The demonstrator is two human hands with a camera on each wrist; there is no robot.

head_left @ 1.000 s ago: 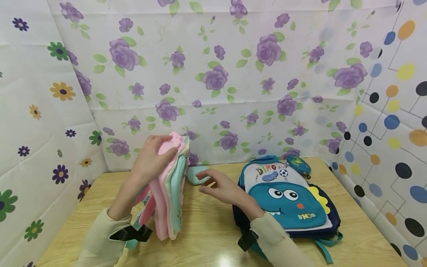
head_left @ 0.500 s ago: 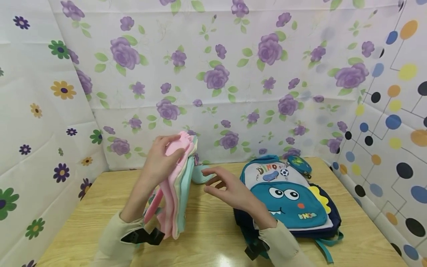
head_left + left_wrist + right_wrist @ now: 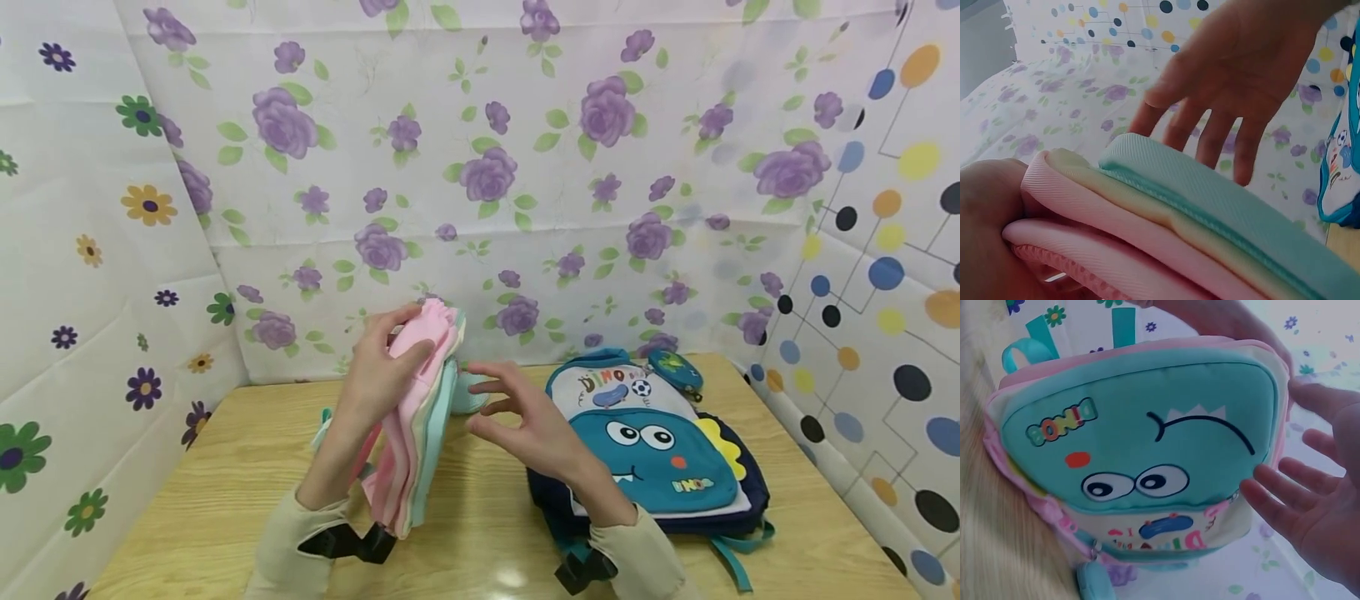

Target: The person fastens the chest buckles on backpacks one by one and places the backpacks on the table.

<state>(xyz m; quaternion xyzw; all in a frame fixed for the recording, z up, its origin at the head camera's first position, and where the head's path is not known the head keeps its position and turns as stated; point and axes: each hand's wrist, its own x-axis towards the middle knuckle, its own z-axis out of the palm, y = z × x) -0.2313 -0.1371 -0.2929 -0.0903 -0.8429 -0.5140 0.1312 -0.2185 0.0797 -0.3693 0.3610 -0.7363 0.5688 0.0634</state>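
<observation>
A pink and mint kids' backpack [image 3: 423, 417] stands edge-on to the head view, tilted on the table. My left hand [image 3: 378, 367] grips its upper edge, thumb on the near side; the fingers behind are partly hidden. Its mint front pocket [image 3: 1147, 437], with cartoon eyes and a toothy mouth, shows in the right wrist view. A small mint pouch [image 3: 1095, 582] hangs by a clip from it. My right hand [image 3: 528, 425] hovers beside the pocket side, fingers spread and slightly bent, holding nothing. Whether a fingertip brushes the fabric is hard to tell.
On the right of the wooden table [image 3: 225, 467] lies a teal and navy dinosaur backpack [image 3: 652, 450], a small teal pouch [image 3: 675, 369] at its top. Its strap [image 3: 731, 562] trails toward the front. Patterned cloth walls [image 3: 480, 183] enclose the back and both sides.
My left hand has shifted right with the pink backpack, which has turned a little. My right hand has drifted right too, staying close beside it. The teal backpack keeps its place.
</observation>
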